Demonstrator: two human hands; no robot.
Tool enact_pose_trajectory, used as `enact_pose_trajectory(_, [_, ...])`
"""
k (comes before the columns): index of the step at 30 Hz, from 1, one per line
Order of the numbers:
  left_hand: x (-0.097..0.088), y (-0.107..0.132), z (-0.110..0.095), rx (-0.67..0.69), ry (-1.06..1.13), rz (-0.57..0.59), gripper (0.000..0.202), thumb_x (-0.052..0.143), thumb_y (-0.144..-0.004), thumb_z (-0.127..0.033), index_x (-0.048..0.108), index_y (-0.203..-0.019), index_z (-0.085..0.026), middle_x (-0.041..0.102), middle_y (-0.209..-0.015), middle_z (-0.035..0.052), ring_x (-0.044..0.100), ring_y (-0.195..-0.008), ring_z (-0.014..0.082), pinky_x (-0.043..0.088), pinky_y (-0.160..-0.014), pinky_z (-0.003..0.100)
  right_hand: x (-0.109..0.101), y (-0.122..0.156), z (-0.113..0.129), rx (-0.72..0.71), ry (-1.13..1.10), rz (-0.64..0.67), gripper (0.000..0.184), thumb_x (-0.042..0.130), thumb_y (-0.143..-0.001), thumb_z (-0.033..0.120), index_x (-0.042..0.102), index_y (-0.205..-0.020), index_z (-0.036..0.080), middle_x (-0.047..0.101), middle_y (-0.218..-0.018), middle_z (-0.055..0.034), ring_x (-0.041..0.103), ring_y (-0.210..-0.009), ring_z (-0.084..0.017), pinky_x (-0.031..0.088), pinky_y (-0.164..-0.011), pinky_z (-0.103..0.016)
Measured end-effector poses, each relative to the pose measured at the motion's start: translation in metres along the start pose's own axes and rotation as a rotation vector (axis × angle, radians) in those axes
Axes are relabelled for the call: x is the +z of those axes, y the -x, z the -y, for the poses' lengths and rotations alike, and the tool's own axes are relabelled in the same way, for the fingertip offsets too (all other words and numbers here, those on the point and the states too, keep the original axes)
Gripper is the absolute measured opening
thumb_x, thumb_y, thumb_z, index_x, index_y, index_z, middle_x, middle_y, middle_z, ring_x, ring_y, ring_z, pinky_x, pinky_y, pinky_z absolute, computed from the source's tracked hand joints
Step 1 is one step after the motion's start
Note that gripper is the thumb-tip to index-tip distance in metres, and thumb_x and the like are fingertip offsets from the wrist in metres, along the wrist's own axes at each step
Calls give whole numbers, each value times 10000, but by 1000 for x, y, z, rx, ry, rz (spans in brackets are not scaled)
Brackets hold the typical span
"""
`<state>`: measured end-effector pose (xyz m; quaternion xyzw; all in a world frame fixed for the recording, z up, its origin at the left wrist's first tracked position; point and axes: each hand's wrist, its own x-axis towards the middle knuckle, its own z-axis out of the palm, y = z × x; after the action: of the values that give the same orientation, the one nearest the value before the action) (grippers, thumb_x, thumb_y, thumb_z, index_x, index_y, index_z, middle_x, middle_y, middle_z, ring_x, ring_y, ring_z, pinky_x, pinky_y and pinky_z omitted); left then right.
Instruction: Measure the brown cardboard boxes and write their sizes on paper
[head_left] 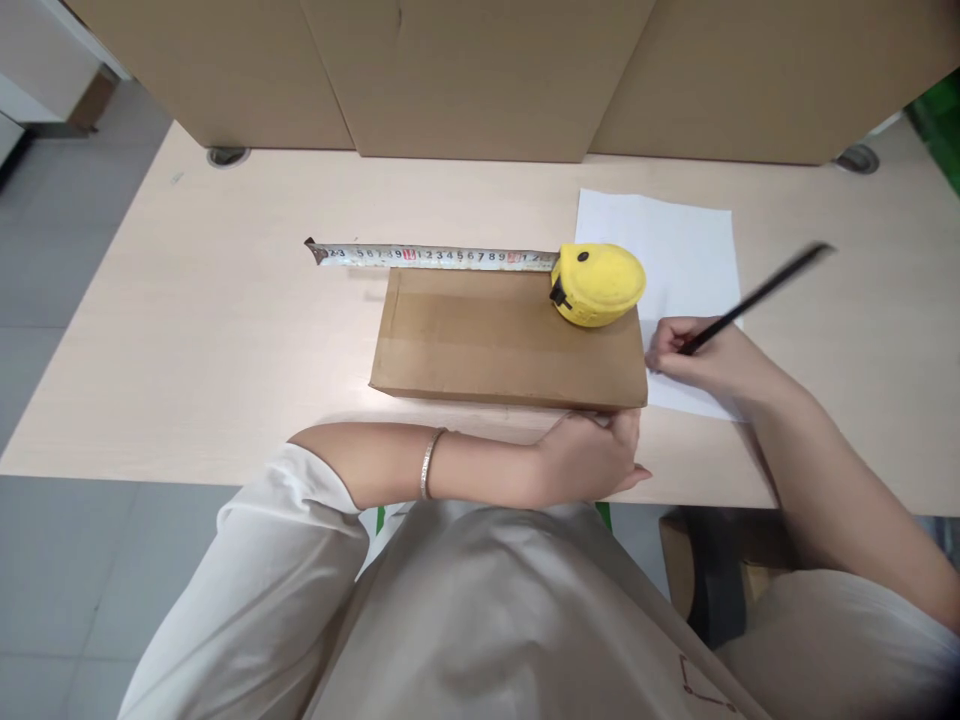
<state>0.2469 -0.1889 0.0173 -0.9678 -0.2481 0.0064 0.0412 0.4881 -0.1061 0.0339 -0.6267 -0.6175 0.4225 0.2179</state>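
My right hand (705, 350) is closed around a black pen (765, 295), its fingertips down on a white sheet of paper (660, 230). The pen's long end tilts up to the right. My left hand (592, 455) lies at the near edge of a closed brown cardboard box (465, 340), thumb apart from the bent fingers, which touch or nearly touch the box; some fingers are hidden. On the box's right part sits a yellow tape measure (600, 285). Its extended metal blade (450, 257) runs left along the far edge and past the box's left end.
Tall cardboard panels (480, 80) stand along the back of the pale wooden table (225, 300). Round cable holes (227, 157) are at its back corners. The box overlaps the paper's left side. A dark chair part (712, 570) is below the table at the right.
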Motion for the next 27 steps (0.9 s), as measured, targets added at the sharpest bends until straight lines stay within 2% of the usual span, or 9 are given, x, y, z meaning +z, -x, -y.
enact_pose_trajectory(3, [3,1,-1,19,-31,-105,720,231,-1259,-415,683,-1581,45,681,-1633,346,756,-839,191,472,-665,324,-17,-3,4,201,213,-54,688,787,-1011,624,498,-547,207,501,-541,-72,431,-570,-158,328,-608,-338])
enact_pose_trajectory(6, [6,1,-1,12,-65,-154,714,240,-1258,-399,667,-1592,65,687,-1622,353,745,-792,188,456,-627,332,-24,-7,10,354,633,-171,661,675,-1106,579,517,-575,217,536,-607,-118,418,-590,-200,342,-674,-394])
enact_pose_trajectory(11, [6,-1,0,45,-18,-77,694,286,-1251,-429,702,-1573,23,657,-1651,363,774,-816,213,445,-613,339,-10,-10,14,331,977,-230,465,598,-1093,463,470,-711,231,467,-647,-102,519,-685,-265,327,-741,-427])
enact_pose_trajectory(15, [-6,2,4,65,-57,-91,659,289,-1242,-381,667,-1623,2,617,-1708,341,781,-865,225,463,-621,358,-5,-7,26,351,1027,-299,437,537,-1100,498,678,-877,150,724,-914,-290,731,-901,-405,423,-769,-468])
enact_pose_trajectory(17, [-20,8,9,129,-65,-135,591,353,-1226,-321,652,-1650,-38,620,-1715,317,784,-889,216,458,-607,352,-6,-4,43,203,981,-458,454,486,-1082,437,775,-1114,89,771,-1151,-336,768,-1033,-434,503,-832,-506])
enact_pose_trajectory(19, [-40,18,17,204,-13,-160,514,429,-1194,-245,696,-1610,-109,720,-1601,262,748,-790,161,427,-557,321,-6,-3,66,-99,840,-524,559,505,-1024,431,771,-1349,63,765,-1316,-305,770,-1152,-412,565,-953,-521])
enact_pose_trajectory(22, [-70,45,35,309,113,-162,414,494,-1135,-147,806,-1398,-216,848,-1232,106,634,-634,86,368,-488,262,2,-10,98,-446,725,-311,890,632,-929,629,672,-1577,21,722,-1459,-294,711,-1318,-454,557,-1124,-566])
enact_pose_trajectory(24, [-82,71,49,346,149,-210,382,495,-1128,-140,848,-1198,-269,830,-977,20,577,-594,80,339,-466,250,11,-22,110,-474,759,-175,987,739,-860,716,676,-1574,38,727,-1452,-285,685,-1338,-498,534,-1157,-609])
enact_pose_trajectory(27, [-77,118,68,227,159,-420,357,517,-1103,-199,809,-921,-292,688,-658,-24,500,-507,117,315,-444,289,24,-40,114,-468,739,-118,716,873,-795,676,782,-1318,196,787,-1255,-182,725,-1196,-444,553,-1113,-569])
